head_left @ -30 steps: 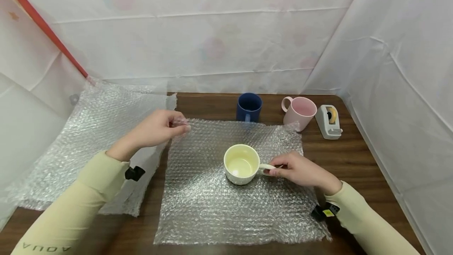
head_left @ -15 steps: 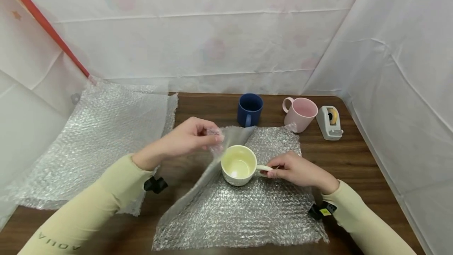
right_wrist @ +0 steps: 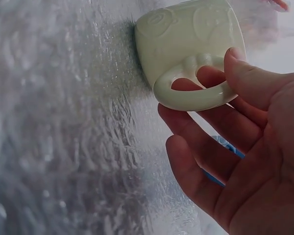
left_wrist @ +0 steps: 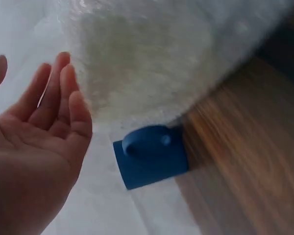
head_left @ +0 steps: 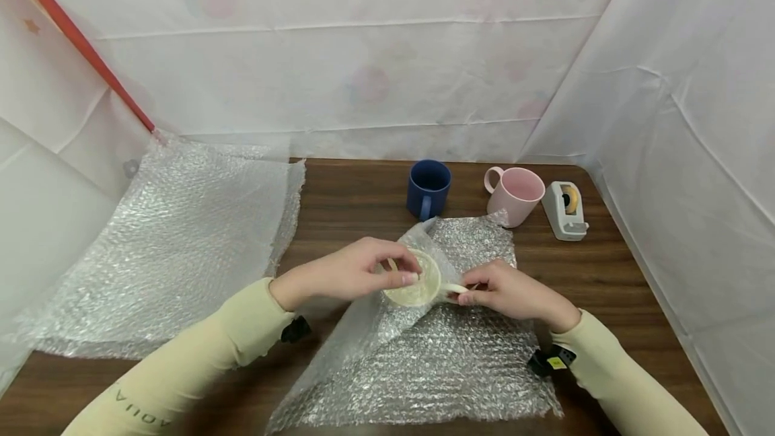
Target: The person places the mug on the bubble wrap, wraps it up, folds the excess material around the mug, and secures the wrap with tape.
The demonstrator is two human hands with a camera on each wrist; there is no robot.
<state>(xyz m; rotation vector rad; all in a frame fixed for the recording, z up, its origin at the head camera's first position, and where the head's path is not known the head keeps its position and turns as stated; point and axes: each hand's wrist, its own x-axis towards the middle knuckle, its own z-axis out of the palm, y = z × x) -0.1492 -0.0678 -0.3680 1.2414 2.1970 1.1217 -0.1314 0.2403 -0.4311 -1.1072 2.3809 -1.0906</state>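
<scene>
A pale yellow mug (head_left: 434, 284) stands on a sheet of bubble wrap (head_left: 448, 362). The sheet's far left corner is folded over the mug's mouth, which shows hazily through it. Above the mouth is my left hand (head_left: 378, 268), fingertips at the folded wrap. In the left wrist view, the fingers of the left hand (left_wrist: 44, 127) are lightly bent, thumb apart, with no wrap visible between them. My right hand (head_left: 511, 291) pinches the mug's handle (right_wrist: 196, 98) between thumb and fingers. Raised figures decorate the mug's side (right_wrist: 186, 29) in the right wrist view.
Behind the wrap stand a blue mug (head_left: 428, 187) and a pink mug (head_left: 514, 197). A tape dispenser (head_left: 564, 214) sits at the far right. More bubble wrap (head_left: 181, 247) lies on the left of the wooden table (head_left: 345, 187). White curtains (head_left: 375, 86) enclose the back and sides.
My left hand has moved right, drawing the wrap's far left corner over the mug, and its fingers have loosened. The right hand has kept its hold on the handle, almost still.
</scene>
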